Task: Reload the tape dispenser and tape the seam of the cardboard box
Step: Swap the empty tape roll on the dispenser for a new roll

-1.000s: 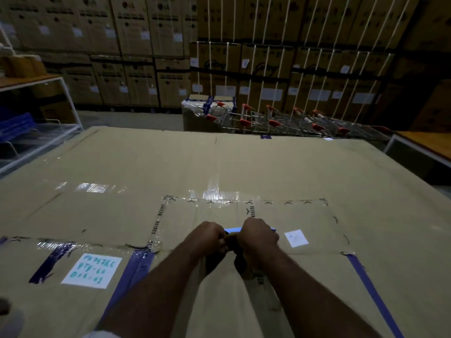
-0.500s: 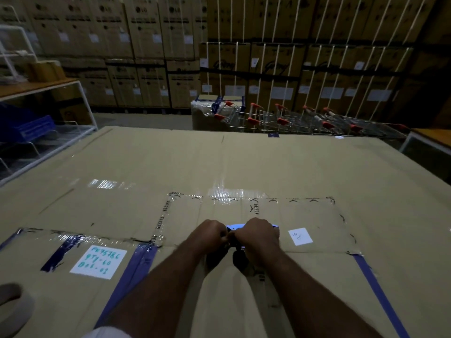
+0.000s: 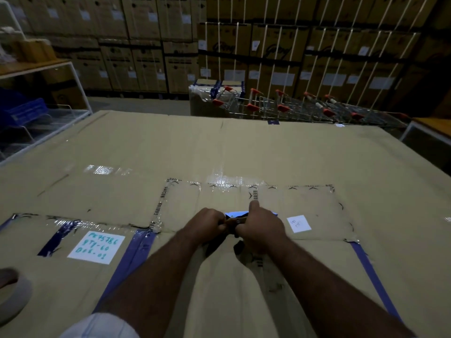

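Note:
A dark tape dispenser (image 3: 236,215) with a blue top sits low over the large flat cardboard box (image 3: 244,152), mostly hidden between my hands. My left hand (image 3: 207,223) is closed on its left side. Gripping the right side is my right hand (image 3: 262,226), with the index finger stretched forward along the printed seam line (image 3: 251,192). Whether tape is coming off the dispenser is hidden. A tape roll (image 3: 12,297) lies at the lower left edge of the view.
Clear tape (image 3: 227,179) and blue tape strips (image 3: 136,250) cross the cardboard, with a handwritten white label (image 3: 96,247) and a small white sticker (image 3: 299,223). Trolleys (image 3: 305,108) and stacked cartons (image 3: 146,57) stand behind; a white shelf (image 3: 44,93) is at left.
Both hands stay clamped on the dispenser in nearly the same spot. My right index finger now points forward along the seam. The view has shifted slightly.

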A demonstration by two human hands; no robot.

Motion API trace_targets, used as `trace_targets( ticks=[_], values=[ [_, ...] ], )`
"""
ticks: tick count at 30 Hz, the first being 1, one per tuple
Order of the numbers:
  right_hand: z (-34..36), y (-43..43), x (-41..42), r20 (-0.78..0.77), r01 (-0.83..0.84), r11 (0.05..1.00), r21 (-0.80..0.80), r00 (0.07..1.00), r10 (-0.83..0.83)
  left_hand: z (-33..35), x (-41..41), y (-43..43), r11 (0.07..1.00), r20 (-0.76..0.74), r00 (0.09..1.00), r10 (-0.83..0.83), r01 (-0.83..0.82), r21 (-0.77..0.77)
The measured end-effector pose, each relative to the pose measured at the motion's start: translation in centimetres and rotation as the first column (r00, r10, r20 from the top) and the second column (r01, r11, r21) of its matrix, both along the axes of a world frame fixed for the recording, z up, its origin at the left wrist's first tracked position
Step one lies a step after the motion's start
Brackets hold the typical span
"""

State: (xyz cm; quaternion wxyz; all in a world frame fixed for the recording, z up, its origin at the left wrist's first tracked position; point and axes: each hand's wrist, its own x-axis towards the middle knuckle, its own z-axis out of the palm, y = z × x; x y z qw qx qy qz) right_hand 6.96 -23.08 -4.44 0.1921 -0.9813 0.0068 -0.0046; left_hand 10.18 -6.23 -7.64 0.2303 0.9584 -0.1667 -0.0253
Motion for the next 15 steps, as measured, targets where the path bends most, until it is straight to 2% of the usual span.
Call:
trace_targets(
  ticks=[6, 10, 15],
  values=[
    [-0.1, 0.1, 0.0, 0.002, -0.003, 1.0, -0.009, 1.0, 0.003, 0.4, -0.2, 0.2, 1.0, -0.005, 1.0, -0.005, 0.005, -0.011],
    [-2.2, 0.4, -1.0, 0.015, -0.063, 0.99, -0.127, 0.998, 0.065, 0.6, -0.1, 0.6, 0.999, -0.029, 0.999, -0.033, 0.034, 0.018],
    [-2.5, -0.2, 0.1, -0.008, -0.07, 0.997, -0.042, 0.998, 0.07, 0.3, 0.3, 0.7, 0.998, -0.035, 0.998, -0.048, 0.049, 0.034]
  ],
)
